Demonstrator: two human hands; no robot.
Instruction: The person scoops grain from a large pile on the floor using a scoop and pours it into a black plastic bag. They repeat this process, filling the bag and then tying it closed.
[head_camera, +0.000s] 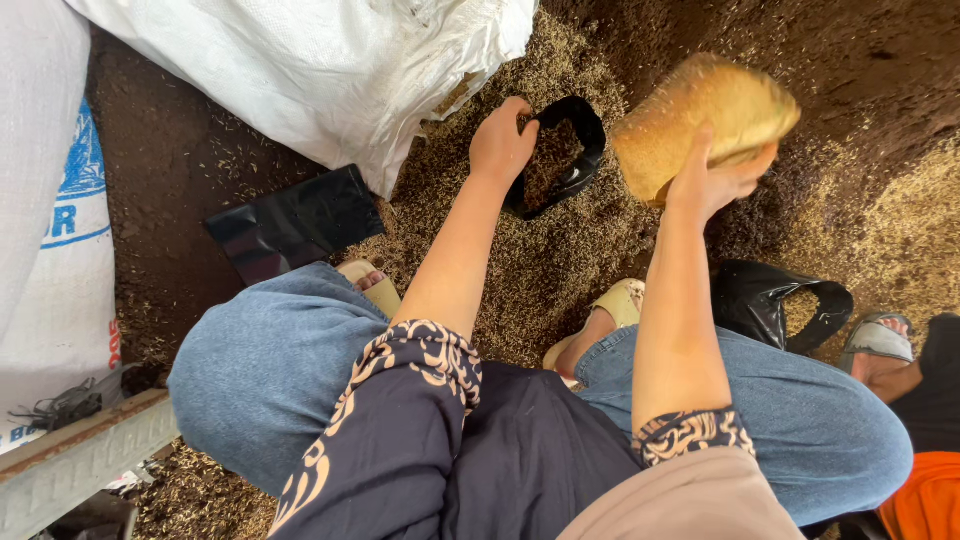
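Holding black bag (566, 158) mouth wide, your left hand (502, 143) pinched rim; right hand (718, 180) gripped tilted husk-filled scoop (702, 122), fingers wrapped.

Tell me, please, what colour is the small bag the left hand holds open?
Black, glossy plastic; the bag shows best in the head view, held by the left hand.

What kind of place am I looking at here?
Probably a plant nursery or farm potting area: loose husks and dark soil cover the ground, big white woven sacks stand by, and the left hand holds open a small black bag.
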